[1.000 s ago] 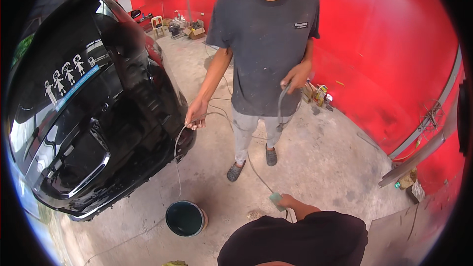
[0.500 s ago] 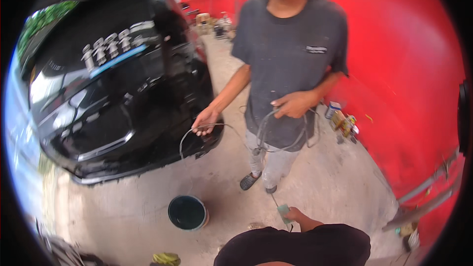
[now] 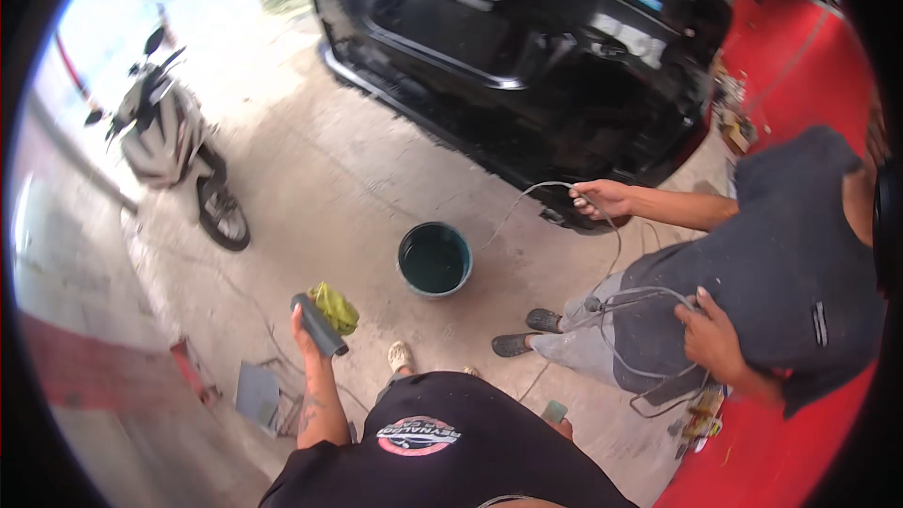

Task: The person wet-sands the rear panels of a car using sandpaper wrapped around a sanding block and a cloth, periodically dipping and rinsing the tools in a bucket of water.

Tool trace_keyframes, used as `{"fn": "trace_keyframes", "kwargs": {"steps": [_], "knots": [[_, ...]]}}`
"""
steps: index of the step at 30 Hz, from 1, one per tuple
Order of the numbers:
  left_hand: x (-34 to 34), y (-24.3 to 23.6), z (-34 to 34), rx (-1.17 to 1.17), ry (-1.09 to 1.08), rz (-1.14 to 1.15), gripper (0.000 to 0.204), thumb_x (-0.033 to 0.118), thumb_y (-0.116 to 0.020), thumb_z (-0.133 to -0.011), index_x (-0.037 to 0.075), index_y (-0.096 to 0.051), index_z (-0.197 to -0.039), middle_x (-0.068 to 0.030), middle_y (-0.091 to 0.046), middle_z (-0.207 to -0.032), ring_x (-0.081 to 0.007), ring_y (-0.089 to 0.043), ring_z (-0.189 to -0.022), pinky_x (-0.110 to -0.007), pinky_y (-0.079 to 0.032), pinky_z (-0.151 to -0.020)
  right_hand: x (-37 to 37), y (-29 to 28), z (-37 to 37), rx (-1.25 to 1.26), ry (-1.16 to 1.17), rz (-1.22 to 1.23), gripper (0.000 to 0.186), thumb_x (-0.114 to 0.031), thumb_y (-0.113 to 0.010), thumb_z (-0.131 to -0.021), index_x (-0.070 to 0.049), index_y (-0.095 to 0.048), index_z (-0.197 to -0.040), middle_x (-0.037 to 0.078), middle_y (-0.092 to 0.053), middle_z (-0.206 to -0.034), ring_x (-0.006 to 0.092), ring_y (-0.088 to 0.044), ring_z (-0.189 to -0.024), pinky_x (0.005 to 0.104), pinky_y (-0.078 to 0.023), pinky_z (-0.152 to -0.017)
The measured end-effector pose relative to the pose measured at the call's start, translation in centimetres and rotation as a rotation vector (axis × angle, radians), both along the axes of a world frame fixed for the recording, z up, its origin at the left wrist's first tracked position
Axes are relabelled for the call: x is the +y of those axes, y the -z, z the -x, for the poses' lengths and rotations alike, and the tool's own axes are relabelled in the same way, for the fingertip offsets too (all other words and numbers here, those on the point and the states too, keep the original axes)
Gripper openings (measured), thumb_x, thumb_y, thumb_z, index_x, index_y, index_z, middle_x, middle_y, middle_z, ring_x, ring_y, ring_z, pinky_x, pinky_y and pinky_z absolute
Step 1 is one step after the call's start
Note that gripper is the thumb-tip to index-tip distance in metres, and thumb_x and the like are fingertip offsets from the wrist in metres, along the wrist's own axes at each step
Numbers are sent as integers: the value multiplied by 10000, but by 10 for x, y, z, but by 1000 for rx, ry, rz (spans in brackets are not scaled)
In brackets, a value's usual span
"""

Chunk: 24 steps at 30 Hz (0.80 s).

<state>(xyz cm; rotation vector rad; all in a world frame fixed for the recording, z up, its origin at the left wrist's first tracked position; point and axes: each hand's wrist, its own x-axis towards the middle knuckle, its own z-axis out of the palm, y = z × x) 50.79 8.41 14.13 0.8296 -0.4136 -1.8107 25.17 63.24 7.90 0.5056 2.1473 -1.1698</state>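
My left hand (image 3: 305, 329) grips a dark grey, bar-shaped piece (image 3: 321, 325); its exact kind is unclear. Right beside the bar shows a crumpled yellow-green cloth (image 3: 337, 308), and I cannot tell whether it is touched or lies on the floor behind. Low on the other side, my right hand (image 3: 565, 428) holds a pale green sponge-like block (image 3: 555, 411), partly hidden by my black shirt. A bucket of dark liquid (image 3: 434, 260) stands on the floor ahead, between my hands. To the right, another person holds a looped grey cable (image 3: 616, 306) in both hands.
A black car's rear (image 3: 527, 66) fills the far side. At far left a motor scooter (image 3: 169, 141) is parked. The co-worker (image 3: 771, 273) stands close on my right, before a red wall (image 3: 809, 56). A grey panel (image 3: 257, 395) sits on the floor at lower left.
My view has swung left and down, so the car and co-worker now appear farther right. My left hand with the grey bar has come into view. The right still holds the green block.
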Motion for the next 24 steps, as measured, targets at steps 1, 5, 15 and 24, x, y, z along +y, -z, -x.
{"fn": "trace_keyframes", "kwargs": {"steps": [1, 5, 15, 24], "knots": [[5, -1, -4, -28, -28, 6, 464, 453, -652, -885, 44, -658, -1105, -79, -668, -975, -239, -664, -889, -380, -554, -831, -8, -15, 9, 11, -34, 7, 297, -79, -744, -818, 26, -624, -1068, 122, -689, -939, 250, -688, -800, 398, -551, -682], [19, 2, -14, -31, -50, 29, 472, 461, -664, -876, 41, -655, -1092, -82, -663, -949, -231, -657, -871, -377, -550, -814, -62, -66, 71, 118, -204, 122, 293, -76, -746, -814, 28, -627, -1061, 123, -690, -928, 248, -687, -795, 395, -548, -684], [45, 2, -29, -62, -110, -40, 506, 468, -689, -847, 48, -642, -1126, -85, -635, -971, -216, -633, -856, -359, -538, -772, -250, -144, 174, 331, -578, 380, 285, -70, -750, -804, 34, -634, -1043, 124, -694, -902, 244, -684, -781, 387, -540, -689], [56, -19, -23, -48, -134, -34, 507, 464, -673, -855, 38, -655, -1129, -91, -652, -981, -234, -653, -887, -369, -555, -813, -220, -54, 161, 276, -655, 300, 278, -64, -754, -795, 39, -640, -1027, 125, -697, -878, 241, -682, -768, 380, -533, -693]]}}
